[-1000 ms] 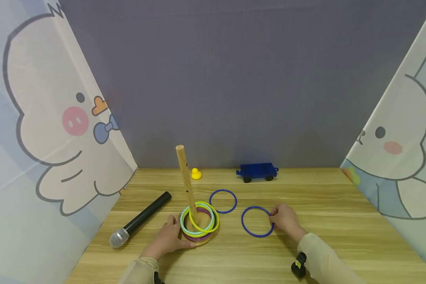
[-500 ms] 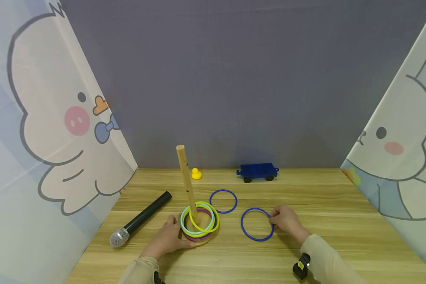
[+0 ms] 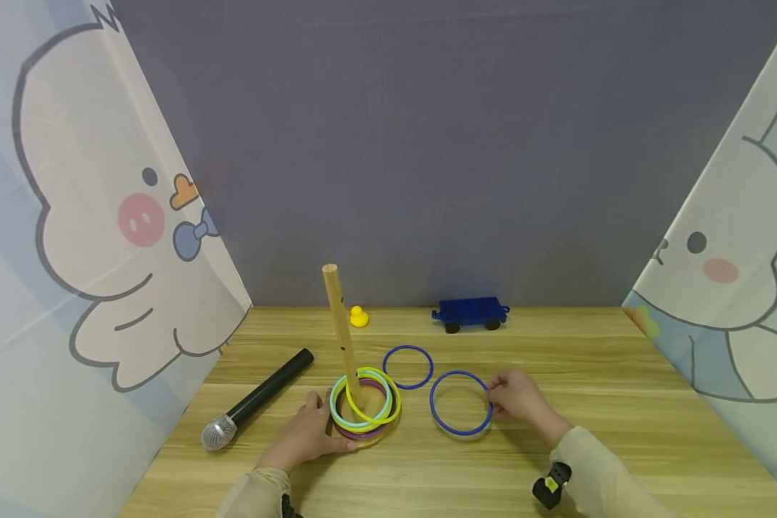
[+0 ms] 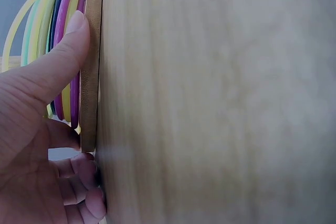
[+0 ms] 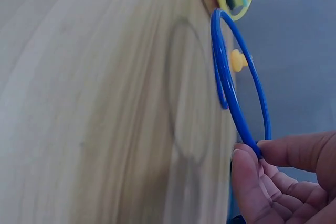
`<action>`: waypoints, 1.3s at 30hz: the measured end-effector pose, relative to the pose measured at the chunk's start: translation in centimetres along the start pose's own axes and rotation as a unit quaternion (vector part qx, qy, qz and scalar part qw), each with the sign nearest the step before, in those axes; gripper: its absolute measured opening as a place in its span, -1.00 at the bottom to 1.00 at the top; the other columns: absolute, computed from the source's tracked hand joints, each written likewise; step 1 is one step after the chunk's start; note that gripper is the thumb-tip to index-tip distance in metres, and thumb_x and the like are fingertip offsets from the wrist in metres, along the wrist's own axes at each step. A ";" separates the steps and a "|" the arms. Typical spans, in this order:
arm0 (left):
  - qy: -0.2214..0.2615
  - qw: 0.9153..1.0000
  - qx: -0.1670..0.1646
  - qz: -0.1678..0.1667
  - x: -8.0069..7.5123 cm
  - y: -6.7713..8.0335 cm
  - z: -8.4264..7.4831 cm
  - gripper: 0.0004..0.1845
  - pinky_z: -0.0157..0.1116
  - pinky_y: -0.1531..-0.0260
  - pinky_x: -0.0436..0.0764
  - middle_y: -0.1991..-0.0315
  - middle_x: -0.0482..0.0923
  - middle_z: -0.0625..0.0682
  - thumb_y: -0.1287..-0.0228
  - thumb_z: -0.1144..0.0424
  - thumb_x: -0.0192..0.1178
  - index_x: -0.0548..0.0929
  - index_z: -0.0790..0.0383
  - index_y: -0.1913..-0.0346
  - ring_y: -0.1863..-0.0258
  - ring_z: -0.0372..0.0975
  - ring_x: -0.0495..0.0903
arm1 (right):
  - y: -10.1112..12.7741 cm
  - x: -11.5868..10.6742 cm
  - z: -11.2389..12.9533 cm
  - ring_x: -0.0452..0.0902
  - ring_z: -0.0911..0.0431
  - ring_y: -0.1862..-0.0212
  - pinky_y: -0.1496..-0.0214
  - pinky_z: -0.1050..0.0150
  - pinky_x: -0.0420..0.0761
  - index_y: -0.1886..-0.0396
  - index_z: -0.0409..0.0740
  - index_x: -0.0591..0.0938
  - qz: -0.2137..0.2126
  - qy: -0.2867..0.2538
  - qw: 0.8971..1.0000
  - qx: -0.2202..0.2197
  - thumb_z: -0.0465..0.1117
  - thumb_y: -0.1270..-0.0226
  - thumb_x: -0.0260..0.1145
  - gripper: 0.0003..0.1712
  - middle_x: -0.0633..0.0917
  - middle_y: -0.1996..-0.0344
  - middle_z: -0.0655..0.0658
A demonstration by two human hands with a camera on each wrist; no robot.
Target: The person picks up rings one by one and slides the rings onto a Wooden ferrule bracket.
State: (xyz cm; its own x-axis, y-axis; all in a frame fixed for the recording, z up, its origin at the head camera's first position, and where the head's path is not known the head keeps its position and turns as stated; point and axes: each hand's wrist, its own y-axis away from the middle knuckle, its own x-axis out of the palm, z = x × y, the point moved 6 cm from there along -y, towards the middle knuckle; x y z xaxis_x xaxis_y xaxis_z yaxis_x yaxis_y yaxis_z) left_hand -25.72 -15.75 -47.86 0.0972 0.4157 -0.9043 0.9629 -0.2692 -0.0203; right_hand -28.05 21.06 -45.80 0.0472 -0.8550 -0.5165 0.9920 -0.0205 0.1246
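Blue ring (image 3: 461, 403): thin, smooth plastic hoop, raised clear of the wooden table (image 3: 621, 403), casting a round shadow. Right hand (image 3: 518, 399) pinches its rim between thumb and fingertips (image 5: 294, 153). Second blue ring (image 3: 407, 367) lies flat just beyond. Left hand (image 3: 307, 432) grips the round wooden base (image 4: 92, 66), thumb pressed on stacked coloured rings (image 3: 365, 404) around the upright dowel (image 3: 339, 327). Black microphone (image 3: 255, 399) lies left.
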 end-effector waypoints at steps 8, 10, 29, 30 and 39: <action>0.001 1.000 -0.007 0.005 0.0 -0.1 0.1 0.27 0.04 0.18 0.53 0.13 0.30 0.23 0.24 -0.27 0.53 0.23 0.55 -0.39 0.20 0.02 0.45 | 0.5 0.1 1.4 0.58 0.02 0.53 0.39 0.06 0.68 0.17 -0.51 0.55 0.026 -0.057 0.998 -0.006 -0.47 -0.27 0.25 -0.83 0.65 0.40 -0.30; 0.002 1.000 -0.005 0.005 0.0 -0.1 0.1 0.27 0.04 0.17 0.53 0.13 0.29 0.23 0.24 -0.27 0.53 0.22 0.55 -0.40 0.20 0.02 0.45 | 0.6 0.1 1.7 0.58 0.04 0.53 0.39 0.07 0.67 0.14 -0.52 0.54 0.033 -0.073 0.997 -0.008 -0.46 -0.29 0.25 -0.81 0.66 0.40 -0.29; 0.003 1.000 -0.002 0.006 0.5 -0.2 0.3 0.25 0.00 0.19 0.51 0.16 0.29 0.19 0.23 -0.27 0.51 0.24 0.55 -0.39 0.22 -0.02 0.42 | 1.6 -0.4 7.3 0.60 0.10 0.46 0.31 0.17 0.68 -0.06 -0.52 0.51 0.069 -0.160 0.983 -0.062 -0.36 -0.39 0.22 -0.66 0.69 0.40 -0.14; 0.003 1.000 -0.002 0.006 0.5 -0.2 0.3 0.25 0.00 0.19 0.51 0.16 0.29 0.19 0.23 -0.27 0.52 0.24 0.55 -0.39 0.22 -0.02 0.42 | 1.7 -0.5 7.6 0.60 0.11 0.46 0.31 0.19 0.68 -0.08 -0.53 0.50 0.074 -0.162 0.981 -0.070 -0.36 -0.39 0.22 -0.64 0.69 0.39 -0.14; 0.007 1.000 -0.008 0.004 0.4 -0.1 0.3 0.27 -0.01 0.18 0.51 0.14 0.29 0.19 0.24 -0.27 0.52 0.22 0.55 -0.40 0.21 -0.03 0.42 | 2.5 -0.4 10.5 0.62 0.15 0.47 0.33 0.27 0.67 -0.09 -0.57 0.46 0.115 -0.198 0.967 -0.112 -0.35 -0.39 0.23 -0.60 0.70 0.37 -0.14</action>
State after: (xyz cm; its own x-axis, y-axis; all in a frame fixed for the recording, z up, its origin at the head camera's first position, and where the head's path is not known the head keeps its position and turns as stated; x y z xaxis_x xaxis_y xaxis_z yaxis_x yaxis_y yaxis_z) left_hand -25.86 -15.82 -48.38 0.1090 0.4254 -0.8984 0.9656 -0.2599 -0.0059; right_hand -26.82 15.90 -36.42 0.2645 -0.9560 -0.1269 0.9633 0.2681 -0.0121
